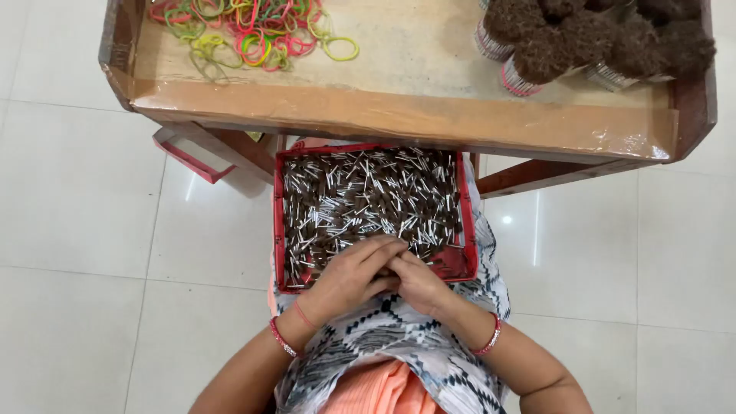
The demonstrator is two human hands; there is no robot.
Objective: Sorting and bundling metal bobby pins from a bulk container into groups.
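Observation:
A red tray (279,222) rests on my lap, filled with several small sticks (368,195) that have white stems and dark brown tips. My left hand (349,272) lies over the tray's near edge, fingers curled onto the sticks. My right hand (418,282) presses against it from the right, fingers bent inward where the two hands meet. Whether sticks are pinched between the fingers is hidden. Both wrists wear red bangles.
A low wooden table (399,115) with raised sides stands just beyond the tray. Coloured rubber bands (253,31) lie at its far left. Bundles of brown-tipped sticks (590,38) stand at its far right. A small red box (188,153) sits under the table on white floor tiles.

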